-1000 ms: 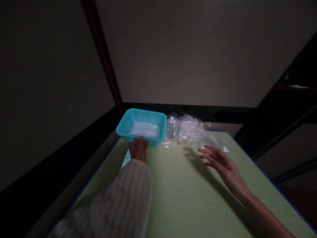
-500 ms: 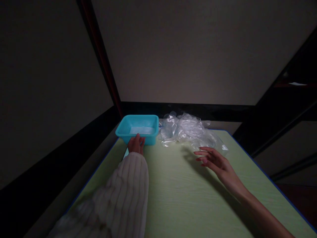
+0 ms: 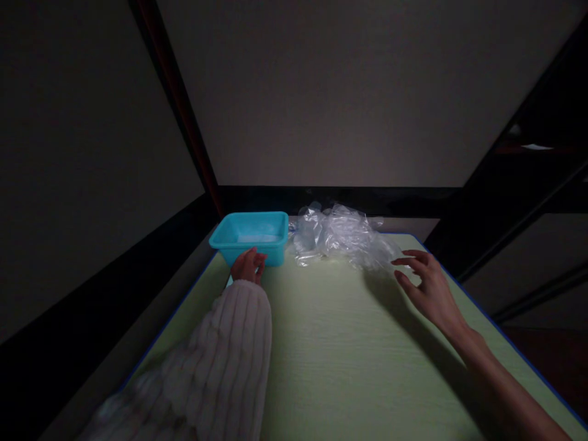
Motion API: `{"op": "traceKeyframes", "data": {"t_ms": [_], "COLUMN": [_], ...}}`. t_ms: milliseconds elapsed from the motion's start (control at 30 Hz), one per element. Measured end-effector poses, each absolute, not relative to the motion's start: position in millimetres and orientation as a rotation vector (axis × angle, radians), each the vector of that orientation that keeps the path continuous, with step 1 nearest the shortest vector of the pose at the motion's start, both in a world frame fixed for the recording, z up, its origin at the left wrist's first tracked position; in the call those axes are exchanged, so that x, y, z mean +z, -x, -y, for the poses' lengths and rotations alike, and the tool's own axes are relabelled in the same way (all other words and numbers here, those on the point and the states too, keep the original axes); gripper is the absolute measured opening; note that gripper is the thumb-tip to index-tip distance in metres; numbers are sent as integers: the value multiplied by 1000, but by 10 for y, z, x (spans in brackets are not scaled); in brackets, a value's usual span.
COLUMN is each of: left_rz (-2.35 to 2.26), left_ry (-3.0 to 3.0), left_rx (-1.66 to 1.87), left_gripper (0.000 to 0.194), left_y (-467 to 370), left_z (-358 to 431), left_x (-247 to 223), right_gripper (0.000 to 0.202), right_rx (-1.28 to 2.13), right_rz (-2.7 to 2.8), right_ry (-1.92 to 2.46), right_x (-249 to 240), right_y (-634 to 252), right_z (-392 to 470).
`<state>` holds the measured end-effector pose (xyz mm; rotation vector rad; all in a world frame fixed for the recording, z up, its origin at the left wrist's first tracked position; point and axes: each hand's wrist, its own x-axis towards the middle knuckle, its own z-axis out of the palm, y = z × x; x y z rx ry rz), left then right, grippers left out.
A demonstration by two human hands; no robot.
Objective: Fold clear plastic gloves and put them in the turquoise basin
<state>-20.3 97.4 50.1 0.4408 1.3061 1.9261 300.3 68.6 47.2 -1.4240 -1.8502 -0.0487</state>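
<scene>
A turquoise plastic basin [image 3: 274, 250] stands at the back left of the table, with something pale and flat on its bottom. My left hand [image 3: 247, 265], in a ribbed knit sleeve, is just in front of it; the fingers are loosely bent and a little apart, with nothing visible in them. Whether they touch the basin I cannot tell. Beside that wrist, a pale blue flat thing [image 3: 229, 281] is mostly covered. A heap of clear plastic bags [image 3: 342, 233] lies right of the basin. My right hand [image 3: 425, 288] is open near the heap's right end, thumb and fingers spread.
The pale green table [image 3: 335, 355] has a blue edge and reaches back to a wall [image 3: 340, 104] with a dark band along its foot. Another wall panel [image 3: 105, 135] closes off the left side. Dark bars [image 3: 528, 263] and a shelf stand at the right.
My right hand has moved right and slightly up, toward the right end of the plastic, its thumb and fingers wider apart. My left hand stays by the basin. The view has shifted slightly.
</scene>
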Motion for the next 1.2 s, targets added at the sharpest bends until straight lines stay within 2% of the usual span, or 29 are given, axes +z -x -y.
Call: {"op": "traceKeyframes", "data": {"t_ms": [100,233,433,533,700,833,1033,1133,1200], "left_rz": [-1281,-1169,-981,-941,-918,-984,-1016,-988,-1002], "left_ry": [-389,-462,-899,-1288,-1688,-1688,-1449,-1236,-1055], "left_rx": [1856,1822,1734,1554,1244,1159,1206,1229,1283], "left_gripper": [10,11,13,9,3,5,4,11,30], "left_y": [161,3,-252,-278,-280,-382,-554,-577,-577], "left_z": [-860,-621,-103,240,700,692,294,91,-29], "left_x": [586,809,1045,927,448,162,160,157,128], "right_gripper": [25,31,40,43,45,45,44,42,42], "right_rx": [-144,-104,-57,-45,-15,4,107,442,642], "right_rz": [1895,1940,1927,1949,2021,2073,2143,2091,2054], "right_ry": [1509,1655,1738,1746,1722,1669,1543,1413,1321], "right_x": [352,230,156,146,189,260,360,411,446], "right_y": [-3127,-3222,-3273,-3283,-3248,-3146,-2869,-2707,-2610], "right_z": [-753,-823,-862,-857,-825,-761,-601,-502,-432]}}
